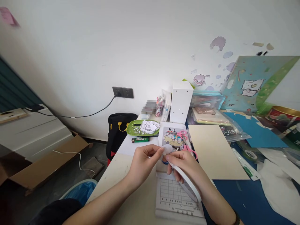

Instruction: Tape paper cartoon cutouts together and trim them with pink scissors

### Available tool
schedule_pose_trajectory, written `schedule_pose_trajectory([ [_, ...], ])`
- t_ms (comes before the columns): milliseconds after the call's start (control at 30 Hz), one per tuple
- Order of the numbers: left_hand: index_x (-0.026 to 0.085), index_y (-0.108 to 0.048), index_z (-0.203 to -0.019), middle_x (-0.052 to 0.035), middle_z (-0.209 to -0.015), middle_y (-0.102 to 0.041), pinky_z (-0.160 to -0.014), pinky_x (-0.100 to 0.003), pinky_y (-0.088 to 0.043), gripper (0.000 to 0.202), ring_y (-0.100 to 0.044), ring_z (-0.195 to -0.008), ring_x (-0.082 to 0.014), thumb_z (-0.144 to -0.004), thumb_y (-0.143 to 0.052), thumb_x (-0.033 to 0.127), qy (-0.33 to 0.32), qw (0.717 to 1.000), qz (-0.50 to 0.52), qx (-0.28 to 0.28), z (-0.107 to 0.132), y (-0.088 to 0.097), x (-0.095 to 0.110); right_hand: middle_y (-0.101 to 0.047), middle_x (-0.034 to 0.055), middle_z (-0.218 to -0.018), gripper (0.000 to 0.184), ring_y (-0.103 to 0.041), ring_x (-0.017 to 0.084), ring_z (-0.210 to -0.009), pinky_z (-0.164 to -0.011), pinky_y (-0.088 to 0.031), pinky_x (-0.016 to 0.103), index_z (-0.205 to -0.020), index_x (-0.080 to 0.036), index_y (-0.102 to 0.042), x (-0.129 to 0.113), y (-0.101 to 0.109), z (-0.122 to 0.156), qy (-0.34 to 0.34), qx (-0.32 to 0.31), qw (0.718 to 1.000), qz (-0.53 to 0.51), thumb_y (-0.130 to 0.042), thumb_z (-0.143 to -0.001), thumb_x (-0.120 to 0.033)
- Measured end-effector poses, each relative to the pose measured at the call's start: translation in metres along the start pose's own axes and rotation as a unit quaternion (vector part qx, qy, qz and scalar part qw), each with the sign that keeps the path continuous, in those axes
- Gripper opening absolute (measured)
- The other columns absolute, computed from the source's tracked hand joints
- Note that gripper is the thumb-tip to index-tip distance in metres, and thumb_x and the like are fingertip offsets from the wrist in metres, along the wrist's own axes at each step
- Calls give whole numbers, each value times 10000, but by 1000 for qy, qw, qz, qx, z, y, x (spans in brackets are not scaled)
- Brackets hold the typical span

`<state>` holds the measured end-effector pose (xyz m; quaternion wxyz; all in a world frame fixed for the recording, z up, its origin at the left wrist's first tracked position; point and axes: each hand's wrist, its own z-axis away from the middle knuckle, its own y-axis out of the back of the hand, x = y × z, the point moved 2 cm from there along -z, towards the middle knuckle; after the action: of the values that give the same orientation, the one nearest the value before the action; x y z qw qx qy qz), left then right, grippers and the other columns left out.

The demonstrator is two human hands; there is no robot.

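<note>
My left hand (143, 162) pinches a small white paper cut-out (167, 149) between thumb and fingers. My right hand (185, 165) is closed round a thin white roll of tape (187, 181), its thumb touching the cut-out too. Both hands hover over a printed form sheet (178, 200) on the table. Just beyond them lies a cartoon picture sheet (172, 136) with pink scissors (186, 142) on it.
A green tray (132, 128) with a white cut-out, a green lighter (140, 140), a white box (181, 101), a cream card sheet (214, 151) and blue paper (260, 131) lie on the table. A black bag (117, 131) and a cardboard box (47, 162) stand at left.
</note>
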<state>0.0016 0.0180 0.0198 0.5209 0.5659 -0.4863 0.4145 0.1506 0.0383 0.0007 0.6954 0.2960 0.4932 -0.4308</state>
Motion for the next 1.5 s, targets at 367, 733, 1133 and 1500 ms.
schedule_pose_trajectory([
  [367, 140, -687, -659, -22, -620, -681, -569, -210, -421, 268, -564, -584, -122, -808, -623, 354, 27, 1000, 9, 5, -6, 1, -7, -625, 10, -501, 305, -477, 76, -292, -290, -367, 179, -723, -127, -633, 2, 3, -1, -7, 3, 1000, 14, -584, -770, -424],
  [733, 143, -646, -592, 23, -511, -574, -524, -199, -393, 302, -478, -509, -91, -779, -636, 379, 62, 996, 64, 10, -11, 9, -3, -612, 7, -514, 313, -433, 48, -280, -288, -320, 163, -584, -145, -576, -4, -2, 6, 0, -4, 1000, -11, -574, -757, -406],
  [1133, 153, -677, -616, 7, -564, -646, -551, -215, -429, 271, -546, -539, -113, -780, -641, 366, 50, 997, 59, 21, -7, 9, 2, -604, 6, -501, 330, -415, 52, -271, -292, -306, 178, -563, -149, -572, -5, -3, 6, 7, 32, 999, 13, -554, -787, -392],
  [1500, 162, -697, -675, -10, -666, -714, -596, -218, -468, 252, -620, -635, -140, -815, -618, 356, 18, 999, 42, 21, -2, 9, 5, -595, 14, -481, 384, -388, 62, -295, -327, -312, 204, -524, -159, -574, -6, -5, 7, 45, 77, 996, 27, -563, -788, -439],
])
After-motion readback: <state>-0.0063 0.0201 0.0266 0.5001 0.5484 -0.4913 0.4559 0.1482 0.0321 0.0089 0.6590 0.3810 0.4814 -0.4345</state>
